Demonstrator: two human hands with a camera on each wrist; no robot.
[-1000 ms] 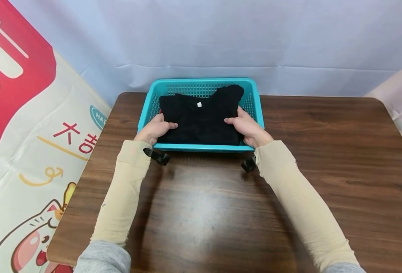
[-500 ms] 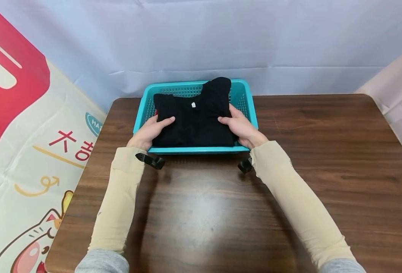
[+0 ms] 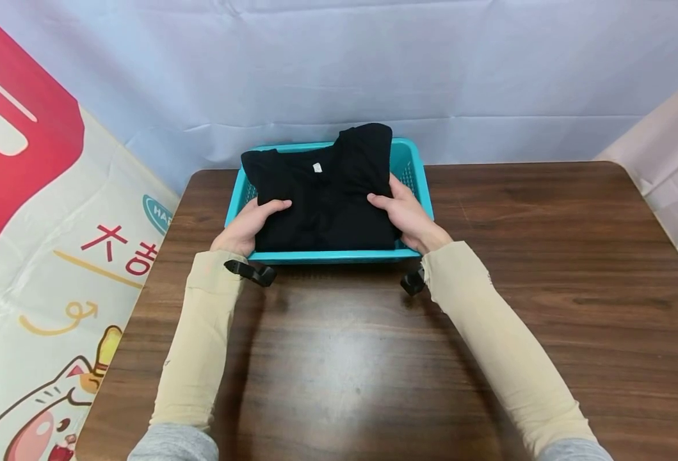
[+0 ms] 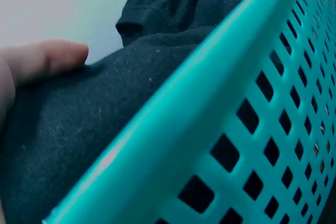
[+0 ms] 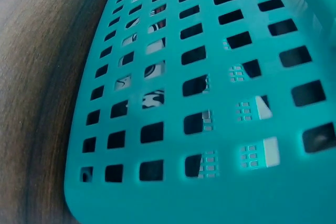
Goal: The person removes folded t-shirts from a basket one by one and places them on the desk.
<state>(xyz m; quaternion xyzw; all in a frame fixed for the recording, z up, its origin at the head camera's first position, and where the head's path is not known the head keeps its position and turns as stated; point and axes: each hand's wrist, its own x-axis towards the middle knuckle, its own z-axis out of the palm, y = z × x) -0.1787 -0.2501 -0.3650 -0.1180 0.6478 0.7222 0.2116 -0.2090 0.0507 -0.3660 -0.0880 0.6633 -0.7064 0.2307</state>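
Note:
A folded black T-shirt (image 3: 327, 211) with a small white neck label lies in and over the turquoise plastic basket (image 3: 333, 257). My left hand (image 3: 250, 225) grips its left side, thumb on top and the other fingers underneath, out of sight. On the opposite side my right hand (image 3: 410, 216) holds it the same way. The shirt's far corners overlap the basket's back rim in the head view. Up close in the left wrist view, the left thumb (image 4: 58, 59) presses on the black cloth (image 4: 105, 103) just inside the rim. The right wrist view shows only the basket's perforated wall (image 5: 173, 145).
Through the wall holes in the right wrist view a black-and-white patterned thing (image 5: 153, 99) shows inside the basket. The basket stands at the back of a brown wooden table (image 3: 546, 256), close to a pale curtain (image 3: 546, 64). A printed banner (image 3: 27, 256) hangs at the left.
The shirt's far edge has risen and shifted left, its left corner now covering part of the rim and a red patch seen earlier. Both hands still hold the sides; the view has shifted slightly.

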